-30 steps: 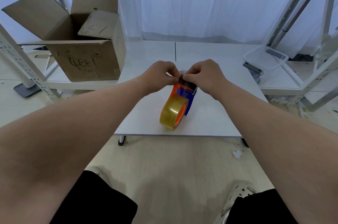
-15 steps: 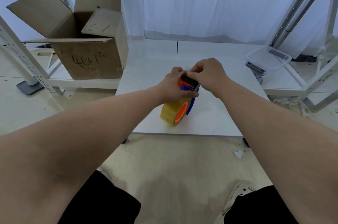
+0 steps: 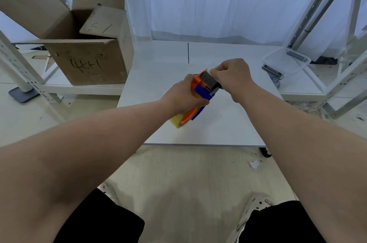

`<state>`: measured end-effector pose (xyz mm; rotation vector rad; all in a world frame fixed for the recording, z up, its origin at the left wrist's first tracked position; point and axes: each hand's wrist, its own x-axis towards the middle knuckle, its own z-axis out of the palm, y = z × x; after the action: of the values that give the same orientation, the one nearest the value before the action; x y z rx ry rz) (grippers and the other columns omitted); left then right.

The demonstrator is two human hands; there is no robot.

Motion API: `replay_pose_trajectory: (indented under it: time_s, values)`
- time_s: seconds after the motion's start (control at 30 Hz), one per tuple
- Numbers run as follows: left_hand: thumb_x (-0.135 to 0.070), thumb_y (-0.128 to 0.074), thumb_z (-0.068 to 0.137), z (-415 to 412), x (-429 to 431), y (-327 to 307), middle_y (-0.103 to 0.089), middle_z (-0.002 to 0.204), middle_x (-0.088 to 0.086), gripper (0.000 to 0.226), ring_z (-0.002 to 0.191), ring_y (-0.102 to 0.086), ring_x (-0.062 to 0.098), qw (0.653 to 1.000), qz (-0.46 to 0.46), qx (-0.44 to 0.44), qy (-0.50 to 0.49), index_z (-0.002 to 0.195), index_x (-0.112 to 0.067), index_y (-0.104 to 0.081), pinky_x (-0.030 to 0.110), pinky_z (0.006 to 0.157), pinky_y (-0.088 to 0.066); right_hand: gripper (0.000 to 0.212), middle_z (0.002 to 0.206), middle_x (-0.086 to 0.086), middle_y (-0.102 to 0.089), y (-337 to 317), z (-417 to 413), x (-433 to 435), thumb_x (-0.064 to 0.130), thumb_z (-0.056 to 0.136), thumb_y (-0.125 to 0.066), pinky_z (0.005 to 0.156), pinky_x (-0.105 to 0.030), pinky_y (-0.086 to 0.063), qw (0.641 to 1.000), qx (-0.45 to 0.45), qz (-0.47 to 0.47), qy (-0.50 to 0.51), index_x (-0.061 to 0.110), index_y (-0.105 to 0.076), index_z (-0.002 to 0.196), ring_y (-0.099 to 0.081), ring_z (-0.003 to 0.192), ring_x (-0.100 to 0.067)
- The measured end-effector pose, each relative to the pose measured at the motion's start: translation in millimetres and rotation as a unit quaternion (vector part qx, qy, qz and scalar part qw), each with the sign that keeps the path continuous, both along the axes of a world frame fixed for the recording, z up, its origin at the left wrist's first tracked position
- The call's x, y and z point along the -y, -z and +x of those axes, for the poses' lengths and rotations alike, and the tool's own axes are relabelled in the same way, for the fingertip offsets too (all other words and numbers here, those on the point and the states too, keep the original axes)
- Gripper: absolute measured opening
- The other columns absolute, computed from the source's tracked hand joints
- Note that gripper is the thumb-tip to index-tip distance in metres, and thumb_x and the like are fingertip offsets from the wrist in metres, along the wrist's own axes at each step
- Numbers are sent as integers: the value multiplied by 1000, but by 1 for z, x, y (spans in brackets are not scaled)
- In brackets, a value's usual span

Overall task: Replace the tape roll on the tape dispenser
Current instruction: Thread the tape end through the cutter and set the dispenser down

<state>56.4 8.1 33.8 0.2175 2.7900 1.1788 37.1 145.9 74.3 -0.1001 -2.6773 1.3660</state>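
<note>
An orange and blue tape dispenser (image 3: pixel 202 87) is held over the white table (image 3: pixel 228 123), with a yellowish tape roll (image 3: pixel 176 121) mounted at its near end. My left hand (image 3: pixel 184 95) is wrapped around the dispenser's body and hides most of the roll. My right hand (image 3: pixel 231 75) pinches at the dispenser's dark front end, fingers closed; the tape strip itself is too thin to make out.
An open cardboard box (image 3: pixel 85 50) stands on a low shelf at the left. A clear plastic tub (image 3: pixel 286 62) and a dark metal item (image 3: pixel 272 72) lie at the right. Metal rack posts (image 3: pixel 309 14) flank both sides.
My left hand has moved from the dispenser's front end back onto its body and gripped it. The dispenser has been lifted and tilted; my right hand stays at the front end.
</note>
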Motion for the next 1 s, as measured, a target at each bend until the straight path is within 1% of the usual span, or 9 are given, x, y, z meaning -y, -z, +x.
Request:
replay_pose_trajectory:
  time_s: [0.1,0.2,0.33,0.4,0.47,0.57,0.67,0.83,1.0]
  values:
    - [-53,-70,73,0,4,-1,-58,111,-1,67,89,-52,17,996,-56,-59,-18,122,-19,-40,30,73,-45,13,84,-7,-65,0,3,3,16,87,-62,79,-42,-58,1000,-3,7,-3,6,-66,80,-65,86,-26]
    - [-63,-65,72,0,6,-5,-59,112,1,68,89,-51,16,989,-78,-120,-19,119,-18,-45,31,76,-47,14,87,-10,-67,1,4,5,15,87,-60,81,-47,-58,1000,7,-4,0,3,-66,83,-67,87,-29]
    - [-67,-61,72,0,10,-12,-60,103,-1,66,86,-54,17,984,-112,-135,-19,114,-17,-49,32,75,-49,15,95,-18,-68,0,7,6,12,88,-57,81,-48,-58,1000,21,-8,-4,0,-65,86,-67,89,-32]
    - [-66,-61,72,0,11,-14,-59,93,-1,64,80,-57,19,978,-157,-140,-9,109,-15,-50,33,69,-50,13,97,-18,-67,0,9,9,12,89,-56,80,-49,-58,999,38,-13,-13,5,-61,78,-67,90,-33]
    - [-66,-61,71,0,12,-17,-58,86,-1,64,75,-56,20,972,-188,-144,0,106,-13,-50,34,66,-50,19,97,-16,-66,-1,11,11,11,89,-56,78,-49,-59,998,55,-26,-16,10,-55,71,-67,91,-34]
    - [-65,-61,71,1,14,-19,-59,86,0,65,75,-57,22,968,-206,-145,10,107,-12,-49,35,67,-50,22,95,-16,-64,-4,14,12,9,90,-54,78,-50,-59,997,66,-39,-15,9,-52,68,-67,93,-36]
    - [-64,-58,74,4,16,-17,-62,89,5,66,76,-59,26,959,-237,-152,23,110,-10,-48,33,70,-44,23,103,-22,-65,-6,15,12,9,91,-53,80,-50,-58,996,76,-32,-21,11,-52,68,-66,94,-37]
    - [-58,-61,77,4,18,-12,-64,98,9,64,84,-61,26,969,-211,-124,35,116,-9,-48,35,75,-48,21,108,-23,-63,-5,15,13,13,93,-50,80,-50,-58,994,94,-32,-43,12,-50,72,-65,95,-38]
    - [-55,-66,76,-1,27,-7,-63,105,8,62,90,-60,25,988,-130,-73,27,116,-13,-47,40,79,-53,18,112,-20,-62,-6,15,14,15,93,-49,86,-49,-56,992,106,-68,-26,15,-46,75,-64,100,-35]
